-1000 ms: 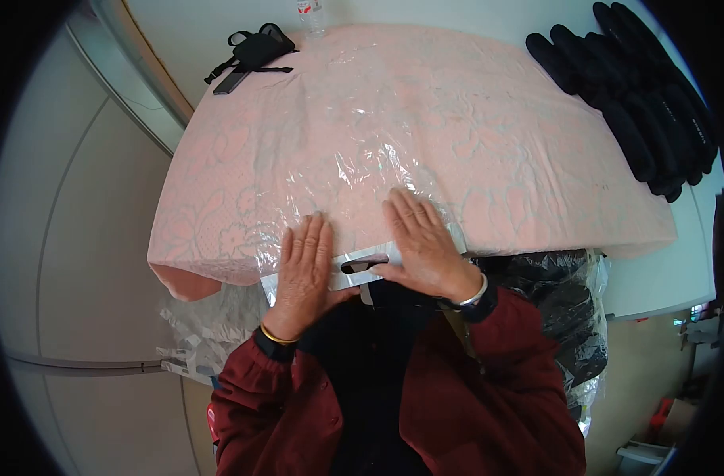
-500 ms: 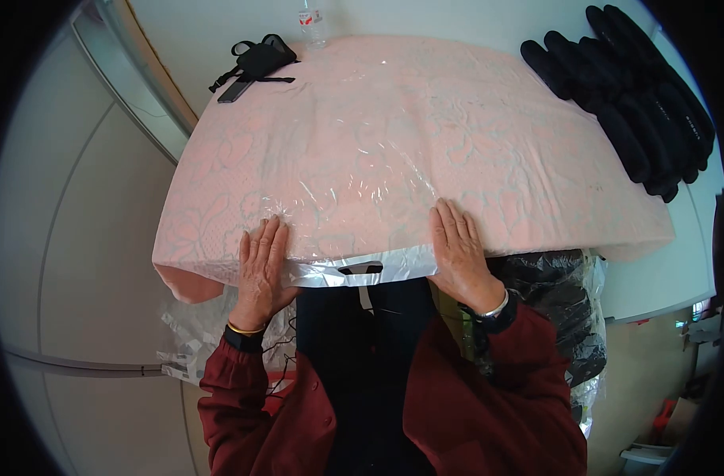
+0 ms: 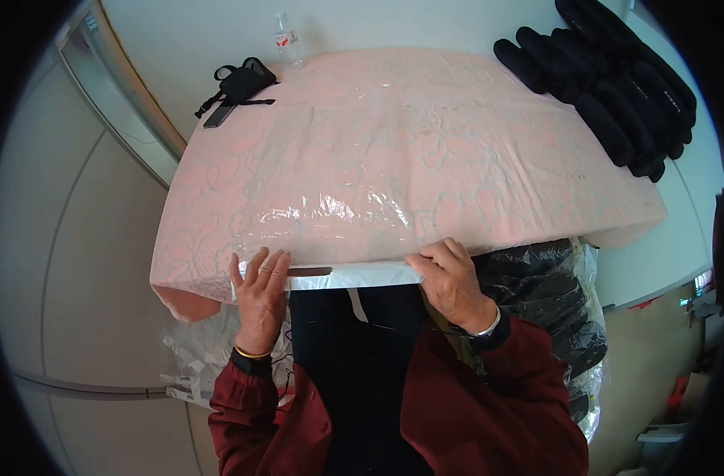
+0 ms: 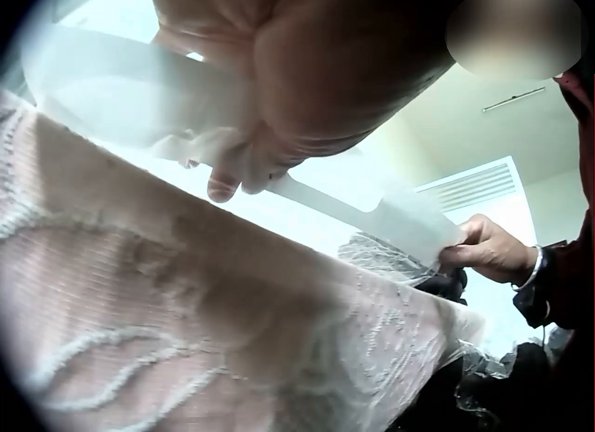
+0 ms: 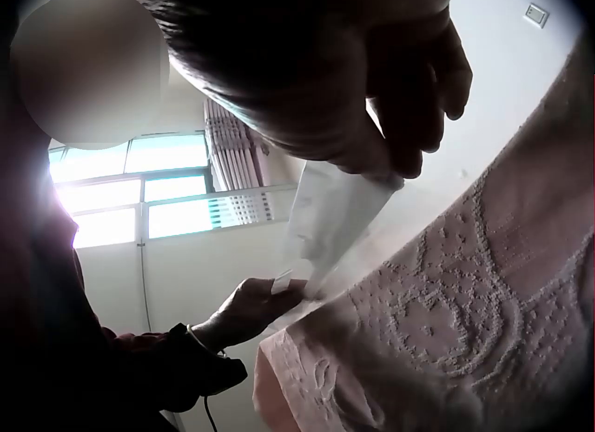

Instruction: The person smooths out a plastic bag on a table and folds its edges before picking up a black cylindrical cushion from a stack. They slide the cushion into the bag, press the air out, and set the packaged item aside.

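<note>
A clear plastic bag (image 3: 330,210) lies flat on the pink patterned cloth (image 3: 489,174), its white handle band (image 3: 370,275) along the cloth's near edge. My right hand (image 3: 457,289) pinches the band's right end between thumb and curled fingers. At the other end, my left hand (image 3: 259,309) holds the band, fingers bent over it and thumb hidden from above. The band (image 4: 335,186) stretches between both hands in the left wrist view. The dark slot in it shows beside the left fingers. In the right wrist view, the left hand (image 5: 246,313) grips the band's far end.
At the back left lie a black strapped pouch (image 3: 247,82) and a phone (image 3: 218,116), near a plastic bottle (image 3: 287,41). Black padded items (image 3: 616,103) lie back right. Black plastic-wrapped goods (image 3: 532,285) sit below the cloth at right, crumpled clear plastic (image 3: 195,345) at left.
Both hands first slid outward, flat, from the band's middle to its ends. Since then the fingers have curled and taken hold of the band, which now looks narrower, its slot shifted left.
</note>
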Demonstrator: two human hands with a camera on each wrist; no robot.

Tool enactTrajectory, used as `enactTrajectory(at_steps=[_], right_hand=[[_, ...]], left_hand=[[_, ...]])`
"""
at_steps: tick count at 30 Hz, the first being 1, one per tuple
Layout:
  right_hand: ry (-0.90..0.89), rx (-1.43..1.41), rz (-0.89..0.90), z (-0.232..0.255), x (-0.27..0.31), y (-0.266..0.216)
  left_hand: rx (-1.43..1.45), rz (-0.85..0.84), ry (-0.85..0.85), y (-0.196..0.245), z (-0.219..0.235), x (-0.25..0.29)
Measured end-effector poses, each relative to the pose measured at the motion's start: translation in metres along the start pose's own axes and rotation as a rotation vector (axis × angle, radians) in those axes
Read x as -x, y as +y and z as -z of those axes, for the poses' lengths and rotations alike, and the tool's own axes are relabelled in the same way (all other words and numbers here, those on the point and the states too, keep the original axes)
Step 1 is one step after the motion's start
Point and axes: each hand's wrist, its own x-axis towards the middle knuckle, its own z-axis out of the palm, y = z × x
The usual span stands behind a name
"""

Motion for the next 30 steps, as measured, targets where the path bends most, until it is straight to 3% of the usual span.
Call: enactTrajectory(at_steps=[5,8,10,14,15,18,21,22,27,29,30], right_hand=[[0.083,-0.083,-0.005,-0.006,-0.001,-0.012],[0.068,-0.174,0.022,-0.019,-0.007,-0.021],[0.063,-0.218,0.048,-0.031,-0.014,-0.026],[0.010,-0.409,0.046,-0.048,-0.014,-0.041],[0.006,-0.450,0.032,-0.046,-0.014,-0.044],[0.000,-0.519,0.002,-0.038,-0.017,-0.043],[0.046,-0.607,-0.358,-0.022,-0.014,-0.025],[0.049,-0.601,-0.359,-0.020,-0.011,-0.019],[-0.036,-0.625,-0.464,-0.026,0.005,0.001],[-0.116,-0.735,-0.533,-0.031,0.005,-0.001],[-0.107,-0.725,-0.535,-0.032,0.005,-0.003]], left_hand=[[-0.057,0.147,0.055,0.009,0.020,-0.010],[0.198,0.075,0.241,0.044,0.032,-0.008],[0.271,-0.067,0.204,0.067,0.029,-0.007],[0.310,-0.098,0.174,0.083,0.004,-0.013],[0.311,-0.098,0.177,0.079,0.004,-0.011],[0.756,-0.074,0.038,0.055,0.006,-0.007],[0.909,-0.060,-0.025,0.040,0.041,-0.002],[0.983,-0.052,-0.061,0.034,0.050,0.002],[0.917,0.089,-0.075,0.002,0.059,0.034],[0.780,0.189,0.091,-0.011,0.054,0.045],[0.786,0.178,0.094,-0.018,0.050,0.052]])
